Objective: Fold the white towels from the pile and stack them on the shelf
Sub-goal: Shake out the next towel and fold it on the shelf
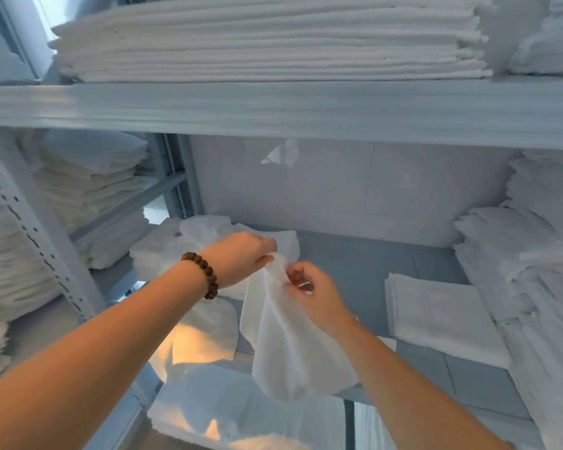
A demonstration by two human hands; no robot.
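At the far left, outside the perforated shelf post (30, 235), stacks of folded white linen (88, 190) fill a neighbouring rack. Just right of this post, on the shelf board (355, 271), lies the loose pile of white towels (192, 241), crumpled and spreading toward the front edge of the board, where a warm patch of light falls on it.

The left hand (241, 258), with a brown bead bracelet (203, 272) on the wrist, is above the pile. Its fingers are curled closed and pinch the top edge of the white towel (286, 339). This towel hangs down from the hands in front of the shelf board, and its lower end reaches below the front edge; it hides a part of the board and of the pile behind it.

The right hand (316, 290) is just beside the left hand, on the right side of the same towel. Its fingers are bent and partly closed, and the thumb and fingertips grip the cloth near the top.

To the right of the hands, a bare part of the board stays between them and a small folded stack (442, 313), which lies flat on the board. Further right, against the side of the shelf, tall stacks of folded towels (540, 254) stand close to the small stack. Above all this, the upper shelf (273, 108) carries a wide stack of folded sheets (267, 40).
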